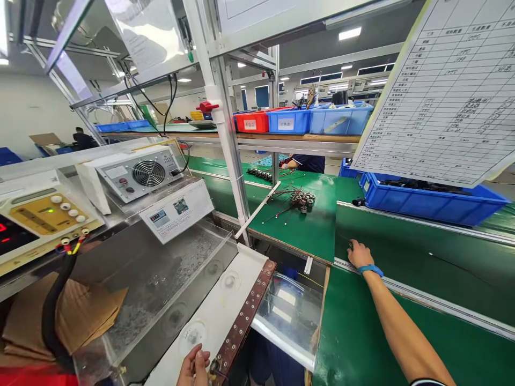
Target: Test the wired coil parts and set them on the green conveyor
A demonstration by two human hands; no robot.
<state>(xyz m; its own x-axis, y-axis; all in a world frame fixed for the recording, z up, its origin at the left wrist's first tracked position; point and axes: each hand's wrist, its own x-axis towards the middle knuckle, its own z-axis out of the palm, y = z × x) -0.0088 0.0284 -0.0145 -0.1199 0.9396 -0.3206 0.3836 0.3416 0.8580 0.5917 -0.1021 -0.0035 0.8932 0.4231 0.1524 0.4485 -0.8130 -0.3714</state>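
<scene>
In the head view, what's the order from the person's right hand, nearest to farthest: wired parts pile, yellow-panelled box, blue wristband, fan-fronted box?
From the right hand:
1. Blue wristband, on that wrist.
2. Wired parts pile, leftward on a green surface.
3. Fan-fronted box, farther left.
4. Yellow-panelled box, at the left edge.

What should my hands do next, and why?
Perhaps move the left hand onto the small dark part at the near end of the brown strip: it appears close beside the fingertips, whereas the right hand is stretched out over the green surface.
</scene>
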